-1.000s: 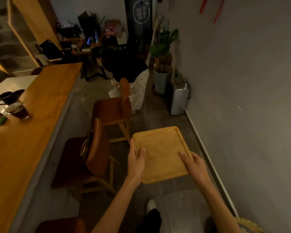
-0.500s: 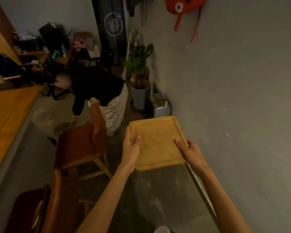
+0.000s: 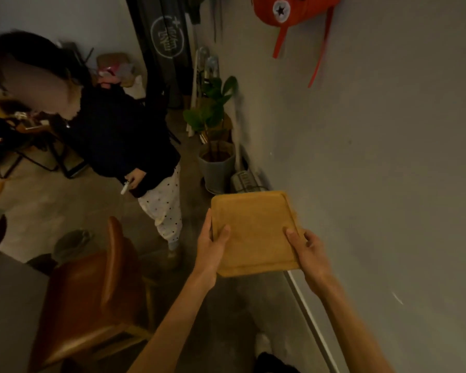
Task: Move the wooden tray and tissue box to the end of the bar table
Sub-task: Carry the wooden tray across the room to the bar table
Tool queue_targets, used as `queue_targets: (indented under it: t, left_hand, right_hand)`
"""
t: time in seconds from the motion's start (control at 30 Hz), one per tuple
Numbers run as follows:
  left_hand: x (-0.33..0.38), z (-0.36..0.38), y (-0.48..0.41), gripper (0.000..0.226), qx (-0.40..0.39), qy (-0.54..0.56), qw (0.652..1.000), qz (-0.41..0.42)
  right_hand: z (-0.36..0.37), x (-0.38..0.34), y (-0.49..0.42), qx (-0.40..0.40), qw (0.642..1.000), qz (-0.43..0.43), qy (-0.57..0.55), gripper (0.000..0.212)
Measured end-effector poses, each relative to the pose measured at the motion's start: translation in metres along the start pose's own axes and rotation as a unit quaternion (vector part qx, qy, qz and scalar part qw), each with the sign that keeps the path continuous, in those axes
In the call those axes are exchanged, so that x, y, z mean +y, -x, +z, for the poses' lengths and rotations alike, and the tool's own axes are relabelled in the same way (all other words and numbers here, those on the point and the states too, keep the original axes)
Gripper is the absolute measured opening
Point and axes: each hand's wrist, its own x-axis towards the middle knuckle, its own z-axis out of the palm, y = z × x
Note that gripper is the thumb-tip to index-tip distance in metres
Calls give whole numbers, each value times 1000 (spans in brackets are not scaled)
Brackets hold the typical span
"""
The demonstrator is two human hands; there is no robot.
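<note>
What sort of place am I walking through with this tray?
Probably a small cafe or bar, though I can't be sure: a brown bar chair stands by a counter edge, a dark banner with a round logo hangs ahead, and a potted plant sits against the wall.

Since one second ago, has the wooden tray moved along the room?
Yes. The wooden tray, held by both hands, has moved forward: its far edge now reaches the grey plant pot, which earlier stood well beyond it.

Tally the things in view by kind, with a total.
Square wooden tray, held by left hand and right hand: 1
Brown leather chair: 1
Green plant in grey pot: 1
Red cap on wall: 1
Total: 4
</note>
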Motion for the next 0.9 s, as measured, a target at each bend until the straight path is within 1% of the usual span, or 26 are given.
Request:
queue_targets:
  t: [0.13, 0.2, 0.23, 0.3, 0.33, 0.37, 0.43, 0.47, 0.5, 0.57, 0.6, 0.73, 0.9]
  left_hand:
    - [26, 20, -80, 65, 18, -31, 999, 24]
    - [33, 25, -113, 63, 34, -34, 999, 22]
    - [36, 27, -129, 62, 40, -26, 998, 27]
    - [45, 32, -162, 61, 55, -25, 998, 35]
    - [47, 36, -180, 61, 57, -28, 997, 39]
    - [49, 39, -199, 61, 61, -31, 997, 41]
    - [55, 46, -234, 63, 67, -40, 996, 48]
    - [62, 51, -253, 63, 65, -42, 995, 65]
    - [68, 55, -273, 63, 65, -39, 995, 72]
    - [79, 61, -309, 65, 76, -30, 994, 65]
    - [86, 63, -326, 66, 83, -23, 994, 69]
    - [111, 66, -400, 66, 113, -11, 990, 81]
    - [140, 56, -490, 54, 180, 6, 977, 110]
  right_hand:
    - [3, -20, -93, -60, 998, 25, 20, 51]
    - [8, -33, -132, -74, 995, 64, 5, 50]
    - [10, -38, -151, -83, 994, 71, -4, 48]
    - [15, -50, -188, -90, 994, 66, 6, 51]
    - [18, -57, -205, -93, 994, 56, 23, 52]
    - [21, -64, -221, -94, 994, 38, 40, 48]
    - [27, -79, -248, -98, 994, 1, 53, 30]
    - [31, -88, -265, -101, 992, -32, 62, 31]
    - [34, -97, -283, -100, 990, -58, 75, 39]
    - [40, -114, -317, -97, 988, -78, 91, 54]
    - [45, -124, -333, -97, 987, -93, 92, 56]
    - [69, -154, -410, -112, 983, -119, 88, 54]
    - [115, -182, -512, -137, 981, -117, 74, 55]
